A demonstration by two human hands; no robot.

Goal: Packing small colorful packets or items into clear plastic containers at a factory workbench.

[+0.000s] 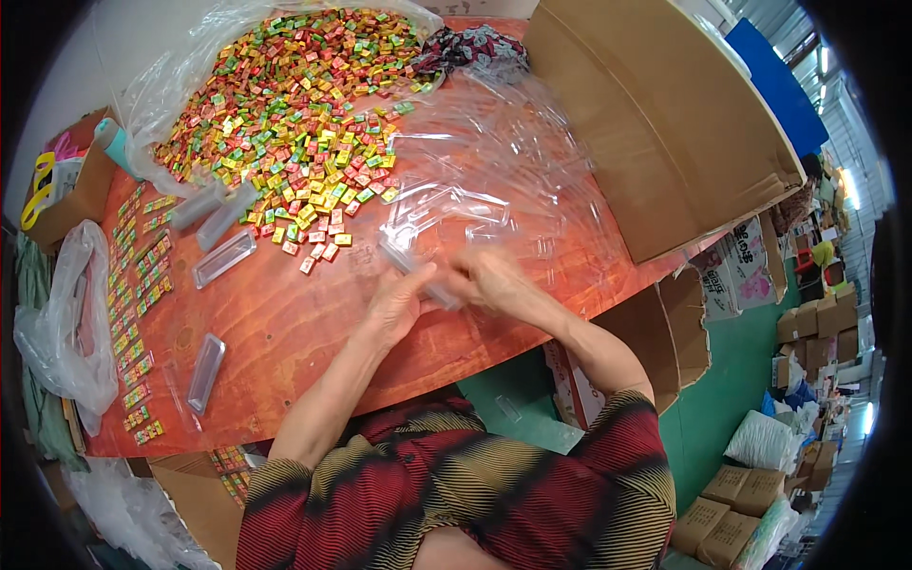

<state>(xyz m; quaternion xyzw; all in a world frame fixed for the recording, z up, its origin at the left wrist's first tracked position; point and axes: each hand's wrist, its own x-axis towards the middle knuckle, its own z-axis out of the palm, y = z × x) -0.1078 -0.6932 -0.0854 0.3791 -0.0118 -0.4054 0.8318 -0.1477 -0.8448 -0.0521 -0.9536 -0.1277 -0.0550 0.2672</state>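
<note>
Between my hands, over the middle of the red-brown table, is a narrow clear plastic tray (pixel 397 256). My left hand (pixel 397 302) is closed around its near side, thumb along it. My right hand (pixel 486 276) is at the tray's near right end, its fingers curled but smeared by motion, so its grip does not show. Just beyond lies a spread of clear plastic trays and film (pixel 503 161). To the upper left rises a large pile of small wrapped candies (pixel 304 123) in red, yellow, green and orange, lying on clear plastic sheeting.
More clear trays (pixel 225 259) lie left of the pile, and a single one (pixel 206 372) nearer me. Rows of filled candy packs (pixel 133 313) line the table's left edge. A tall cardboard box wall (pixel 655 123) stands at right. An open carton (pixel 655 328) sits below the table edge.
</note>
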